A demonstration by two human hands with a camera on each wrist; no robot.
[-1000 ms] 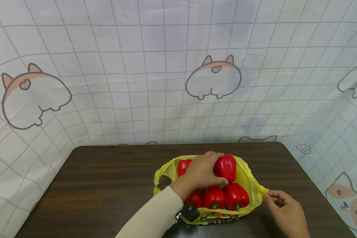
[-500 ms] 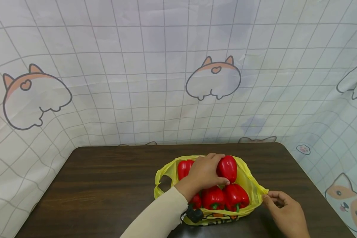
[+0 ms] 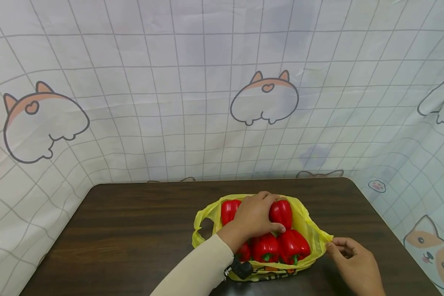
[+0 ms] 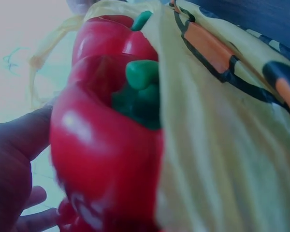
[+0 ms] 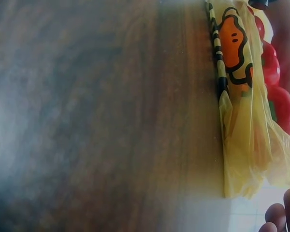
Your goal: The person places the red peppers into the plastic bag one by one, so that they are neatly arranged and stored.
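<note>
In the head view my left hand reaches into the yellow plastic bag. It holds a red bell pepper at the back right, with the thumb and fingers spread around its left side. More red bell peppers fill the bag; some lie partly under my hand and forearm. My right hand pinches the bag's right corner between thumb and fingers. The left wrist view shows a pepper with a green stem close up, beside part of my left hand. Fingers of my right hand show at the right wrist view's corner.
The bag stands on a dark wooden table, right of its middle. A loop-shaped bag handle sticks out on the left. Behind and beside the table hangs a white gridded cloth with cartoon dogs.
My left hand has shifted slightly right, and the pepper it holds has sunk lower into the bag. My right hand stays at the bag's corner.
</note>
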